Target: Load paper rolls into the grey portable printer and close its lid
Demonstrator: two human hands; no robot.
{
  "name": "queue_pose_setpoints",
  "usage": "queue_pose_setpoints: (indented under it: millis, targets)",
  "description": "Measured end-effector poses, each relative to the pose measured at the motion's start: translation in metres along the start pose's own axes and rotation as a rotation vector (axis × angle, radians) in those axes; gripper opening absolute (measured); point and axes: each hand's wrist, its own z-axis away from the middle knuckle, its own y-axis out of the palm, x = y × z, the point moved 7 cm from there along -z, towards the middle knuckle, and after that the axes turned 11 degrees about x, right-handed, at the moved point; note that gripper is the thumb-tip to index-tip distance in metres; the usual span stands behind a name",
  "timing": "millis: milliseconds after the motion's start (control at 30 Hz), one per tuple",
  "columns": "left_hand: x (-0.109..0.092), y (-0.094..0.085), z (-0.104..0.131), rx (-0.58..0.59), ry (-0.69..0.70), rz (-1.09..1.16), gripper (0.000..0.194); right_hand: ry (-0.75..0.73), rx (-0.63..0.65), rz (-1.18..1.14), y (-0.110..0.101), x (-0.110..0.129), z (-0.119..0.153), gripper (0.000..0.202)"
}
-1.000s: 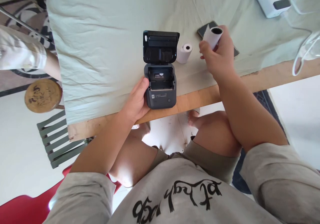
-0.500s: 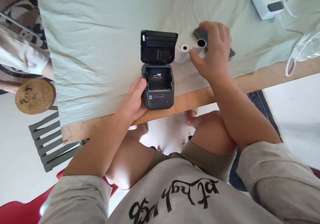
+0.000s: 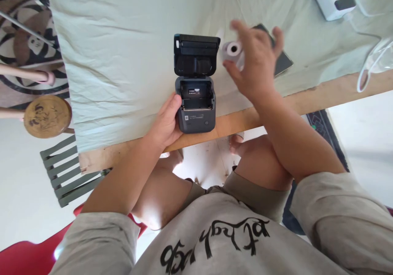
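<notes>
An open black label printer (image 3: 198, 121) stands at the table's front edge, its lid raised and its roll compartment showing a small label inside. My left hand (image 3: 167, 121) grips its left side, thumb near the compartment's edge. Right of the lid, my right hand (image 3: 253, 53) is blurred, fingers spread around a white paper roll (image 3: 233, 48); whether they touch it is unclear. More white shows just left of that roll, too smeared to separate. Behind the hand lies a dark phone-like object (image 3: 283, 64), partly covered.
A white box-shaped device (image 3: 333, 0) with a cable (image 3: 365, 33) sits at the back right of the pale green tablecloth (image 3: 123, 62). Left of the table are a round wooden stool (image 3: 47, 116), a green slatted seat (image 3: 69, 174) and another person's limbs (image 3: 27, 73).
My right hand has moved left with its fingers spreading. The nearer roll appears slightly higher, and the other roll's wide core no longer shows. My left hand remains on the printer.
</notes>
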Motion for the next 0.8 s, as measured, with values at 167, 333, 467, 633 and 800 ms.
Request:
queue_pose_setpoints:
  millis: [167,333,467,633,800]
  targets:
    - [0.000,0.001,0.001,0.014,-0.017,0.011,0.034,0.125,-0.170,-0.815,-0.039,0.006,0.026,0.020]
    - [0.002,0.002,0.000,0.053,-0.034,0.024,0.039,0.515,0.207,-1.619,0.036,0.006,0.038,0.017]
    - [0.002,-0.001,-0.001,0.032,0.003,-0.012,0.038,0.572,0.285,-1.591,0.066,0.000,0.042,0.008]
    - [0.004,0.000,-0.001,0.022,-0.026,-0.044,0.043,0.504,0.284,-1.483,0.065,-0.006,0.041,0.014]
    - [0.003,0.000,-0.001,0.011,-0.034,-0.046,0.042,0.566,0.227,-1.517,0.066,-0.017,0.038,0.023]
